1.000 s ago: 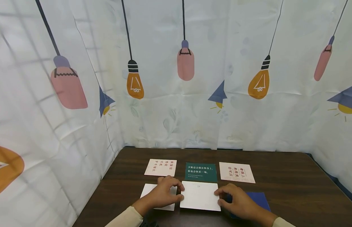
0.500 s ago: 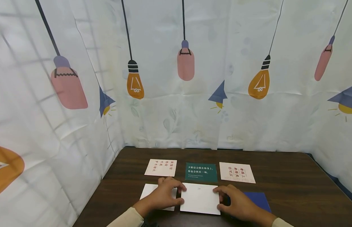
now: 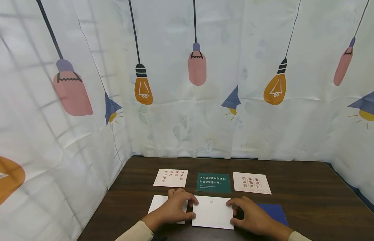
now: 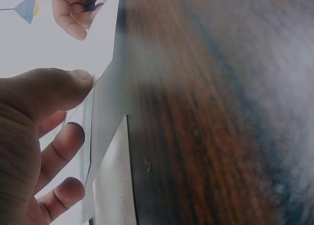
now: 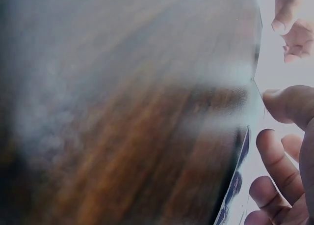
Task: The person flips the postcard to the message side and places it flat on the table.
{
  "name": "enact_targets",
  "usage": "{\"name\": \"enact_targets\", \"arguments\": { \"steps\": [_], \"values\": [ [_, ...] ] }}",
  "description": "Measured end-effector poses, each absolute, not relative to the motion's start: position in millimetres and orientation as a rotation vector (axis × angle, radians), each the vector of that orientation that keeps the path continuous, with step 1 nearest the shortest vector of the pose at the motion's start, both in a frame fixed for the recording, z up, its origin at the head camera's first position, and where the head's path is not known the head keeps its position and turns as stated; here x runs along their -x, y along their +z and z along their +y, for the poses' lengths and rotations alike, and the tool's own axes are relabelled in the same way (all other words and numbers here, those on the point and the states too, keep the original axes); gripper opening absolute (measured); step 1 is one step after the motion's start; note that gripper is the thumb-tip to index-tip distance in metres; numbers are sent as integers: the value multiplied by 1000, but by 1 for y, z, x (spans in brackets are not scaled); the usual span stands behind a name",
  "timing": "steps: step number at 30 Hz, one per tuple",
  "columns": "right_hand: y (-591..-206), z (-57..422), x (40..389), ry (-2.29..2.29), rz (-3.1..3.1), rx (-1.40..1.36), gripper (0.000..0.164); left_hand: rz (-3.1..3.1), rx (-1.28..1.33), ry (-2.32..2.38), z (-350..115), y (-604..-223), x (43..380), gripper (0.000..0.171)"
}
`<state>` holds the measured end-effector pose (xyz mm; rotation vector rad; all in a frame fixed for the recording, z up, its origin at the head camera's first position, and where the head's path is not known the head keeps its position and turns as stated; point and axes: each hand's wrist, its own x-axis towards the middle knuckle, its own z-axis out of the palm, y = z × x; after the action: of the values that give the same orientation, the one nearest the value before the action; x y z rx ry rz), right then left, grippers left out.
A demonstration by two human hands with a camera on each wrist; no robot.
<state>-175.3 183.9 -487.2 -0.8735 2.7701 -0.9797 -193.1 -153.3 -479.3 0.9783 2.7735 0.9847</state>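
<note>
One white card [image 3: 213,213], well short of the far edge of the table [image 3: 313,197], is held at opposite sides by the left hand [image 3: 175,207] and right hand [image 3: 250,215]. Probably light, stiffish and easily creased, it suits a gentle side-edge pinch.

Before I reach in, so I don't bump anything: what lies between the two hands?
A white card lies between the left hand and the right hand, each touching one of its sides; the head view shows this.
</note>
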Motion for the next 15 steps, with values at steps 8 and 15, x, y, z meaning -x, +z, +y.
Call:
{"name": "enact_targets", "arguments": {
  "steps": [8, 15],
  "values": [
    [-488, 183, 175, -979, 2784, 894, 45, 2820, -1014, 879, -153, -480, 194, 30],
    [-489, 182, 176, -970, 2787, 887, 46, 2850, -995, 810, -153, -483, 196, 30]
  ]
}}
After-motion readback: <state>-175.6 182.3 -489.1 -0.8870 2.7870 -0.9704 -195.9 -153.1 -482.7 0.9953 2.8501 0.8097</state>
